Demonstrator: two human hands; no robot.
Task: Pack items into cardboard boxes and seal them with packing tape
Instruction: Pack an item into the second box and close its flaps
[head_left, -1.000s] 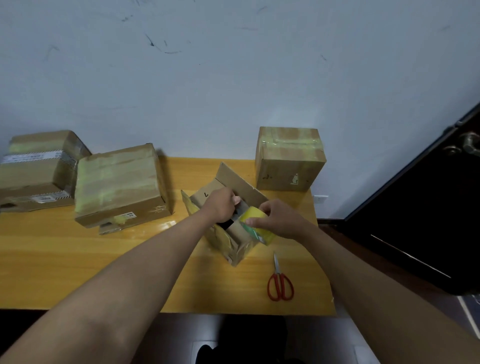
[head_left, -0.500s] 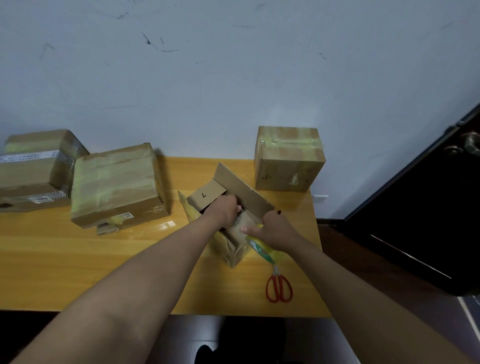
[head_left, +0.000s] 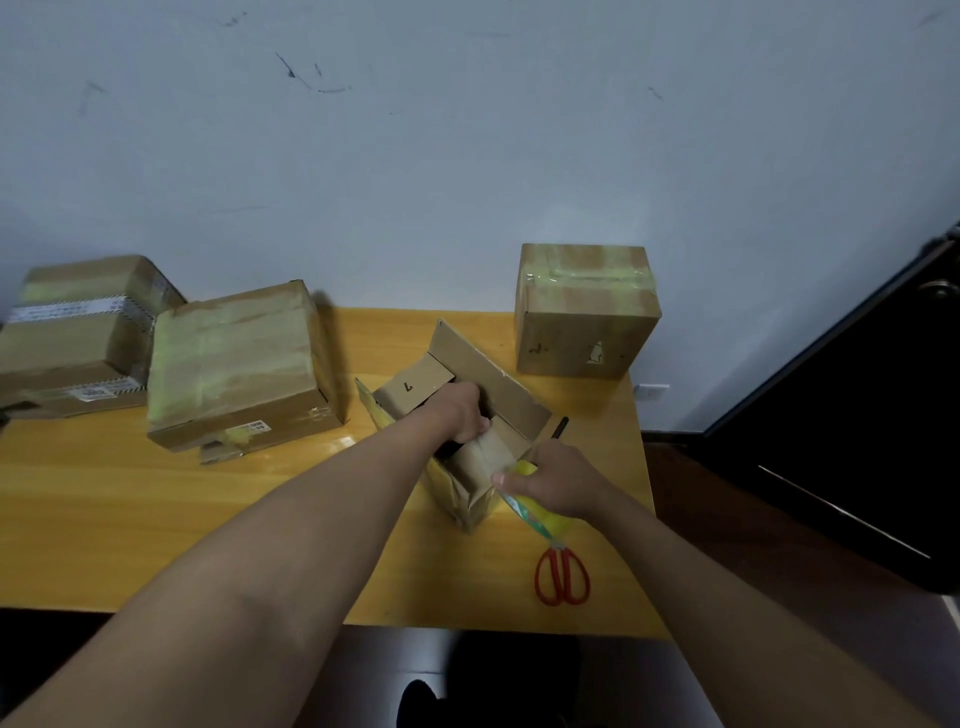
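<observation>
Near the table's (head_left: 156, 509) right edge, left hand (head_left: 465, 410) pressing a flap inside the box (head_left: 467, 483) (grip unclear); right hand (head_left: 558, 486) grips tape (head_left: 535, 512), which may stick crooked if the flap springs.

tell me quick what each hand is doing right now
Left hand: inside the open box, fingers curled on a flap; whether it grips is unclear.
Right hand: closed around the yellow tape roll.
</observation>
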